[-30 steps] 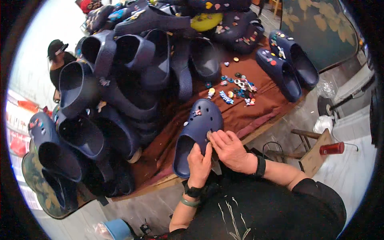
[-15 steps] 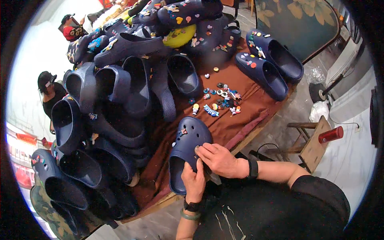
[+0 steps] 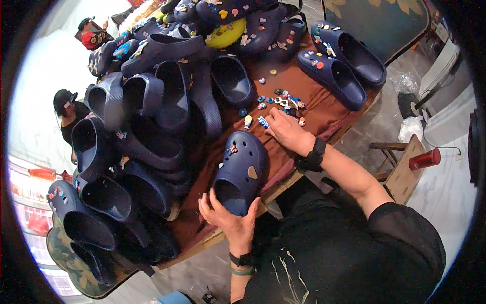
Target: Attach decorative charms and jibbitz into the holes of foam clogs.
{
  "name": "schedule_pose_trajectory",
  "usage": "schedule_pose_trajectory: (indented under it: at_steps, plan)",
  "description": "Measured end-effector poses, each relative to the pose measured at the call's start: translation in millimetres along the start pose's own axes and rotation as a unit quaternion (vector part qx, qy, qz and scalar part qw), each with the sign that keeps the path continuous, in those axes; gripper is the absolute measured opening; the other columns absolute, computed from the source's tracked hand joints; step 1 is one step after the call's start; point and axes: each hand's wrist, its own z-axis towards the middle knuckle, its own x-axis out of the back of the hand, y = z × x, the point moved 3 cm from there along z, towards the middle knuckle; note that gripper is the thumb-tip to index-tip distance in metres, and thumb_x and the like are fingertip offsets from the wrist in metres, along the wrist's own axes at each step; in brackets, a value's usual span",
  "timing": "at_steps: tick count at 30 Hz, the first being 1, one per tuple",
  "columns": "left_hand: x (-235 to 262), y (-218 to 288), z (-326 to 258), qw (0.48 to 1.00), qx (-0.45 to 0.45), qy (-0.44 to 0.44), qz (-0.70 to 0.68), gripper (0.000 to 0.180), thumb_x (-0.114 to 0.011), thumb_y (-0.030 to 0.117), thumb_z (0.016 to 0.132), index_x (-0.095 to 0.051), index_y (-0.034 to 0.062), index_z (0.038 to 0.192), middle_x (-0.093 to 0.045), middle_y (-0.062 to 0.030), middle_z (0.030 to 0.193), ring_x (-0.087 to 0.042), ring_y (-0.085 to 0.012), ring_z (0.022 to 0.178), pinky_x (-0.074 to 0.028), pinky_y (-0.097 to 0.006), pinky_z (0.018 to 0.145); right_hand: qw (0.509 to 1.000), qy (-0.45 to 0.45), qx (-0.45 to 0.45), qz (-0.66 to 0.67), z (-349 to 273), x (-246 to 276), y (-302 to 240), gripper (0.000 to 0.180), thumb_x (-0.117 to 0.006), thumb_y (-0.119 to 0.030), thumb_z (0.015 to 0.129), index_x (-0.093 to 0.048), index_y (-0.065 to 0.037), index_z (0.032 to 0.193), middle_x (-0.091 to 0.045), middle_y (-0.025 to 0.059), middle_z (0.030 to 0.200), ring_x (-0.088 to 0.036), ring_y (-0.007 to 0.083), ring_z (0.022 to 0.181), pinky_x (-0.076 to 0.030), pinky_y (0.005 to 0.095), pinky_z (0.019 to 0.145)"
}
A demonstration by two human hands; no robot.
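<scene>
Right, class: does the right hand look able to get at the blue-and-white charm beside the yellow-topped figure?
Very likely yes: the right hand has its fingers at the blue-and-white charm, touching it or just above, I can't tell which, and nothing visible stands between them.

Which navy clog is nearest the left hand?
The navy slip-on clog with a large flat tan charm: the bare left hand frames its heel; the other clogs sit farther away.
</scene>
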Motion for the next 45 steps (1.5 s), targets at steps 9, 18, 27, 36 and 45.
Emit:
schedule_pose_trajectory:
  at_steps: [9, 18, 27, 36, 45]
  plan:
    - [-21.4, -17.5, 1.8, 0.997, 0.028, -0.069, 0.009, 0.112, -0.085, 0.049, 0.069, -0.026, -0.0016, 0.15, -0.043, -0.0251, 0.139, -0.042, -0.0411, 0.127, -0.031, -0.053, 0.104, 0.996, 0.055, 0.037, 0.067, -8.8, 15.5, -3.1, 0.018, -0.063, -0.001, 0.079, -0.063, -0.004, 0.097, -0.057, 0.0125, 0.091, -0.061, 0.032, 0.087, -0.053, 0.0415, 0.072]
    - [-19.7, -17.5, 2.9, 0.996, 0.036, -0.084, 0.002, 0.112, -0.084, 0.048, 0.07, -0.025, -0.0034, 0.15, -0.042, -0.0265, 0.141, -0.041, -0.0421, 0.129, -0.031, -0.051, 0.106, 0.964, 0.053, 0.23, 0.126, 10.3, 22.2, -46.3, 0.03, -0.06, 0.002, 0.08, -0.066, -0.006, 0.108, -0.064, 0.0112, 0.107, -0.065, 0.0299, 0.102, -0.055, 0.0371, 0.085]
    - [-19.7, -15.9, 3.2, 0.998, 0.011, -0.066, 0.021, 0.107, -0.082, 0.048, 0.072, -0.027, -0.0015, 0.15, -0.043, -0.0267, 0.135, -0.045, -0.0427, 0.117, -0.034, -0.052, 0.1, 0.965, -0.029, 0.222, 0.135, 21.5, 37.1, -51.7, 0.025, -0.071, -0.024, 0.082, -0.068, -0.012, 0.104, -0.06, 0.0075, 0.108, -0.055, 0.0318, 0.107, -0.048, 0.0435, 0.091]
    - [-18.1, -15.5, 4.4, 0.997, 0.008, -0.072, 0.02, 0.105, -0.082, 0.047, 0.072, -0.029, -0.0016, 0.149, -0.043, -0.0264, 0.134, -0.046, -0.0427, 0.115, -0.034, -0.052, 0.099, 0.965, -0.074, 0.252, -0.007, 27.9, 34.2, -60.3, 0.027, -0.071, -0.034, 0.084, -0.069, -0.012, 0.099, -0.06, 0.0041, 0.103, -0.054, 0.0261, 0.103, -0.044, 0.042, 0.086]
    - [-18.0, -14.7, 3.6, 0.998, -0.012, -0.062, 0.031, 0.103, -0.081, 0.048, 0.073, -0.031, -0.003, 0.148, -0.044, -0.0263, 0.132, -0.046, -0.0417, 0.114, -0.036, -0.051, 0.098, 0.885, -0.177, 0.369, -0.221, 15.9, 30.1, -77.9, 0.024, -0.06, -0.029, 0.091, -0.068, -0.007, 0.096, -0.058, 0.0086, 0.102, -0.049, 0.0242, 0.109, -0.042, 0.0397, 0.084]
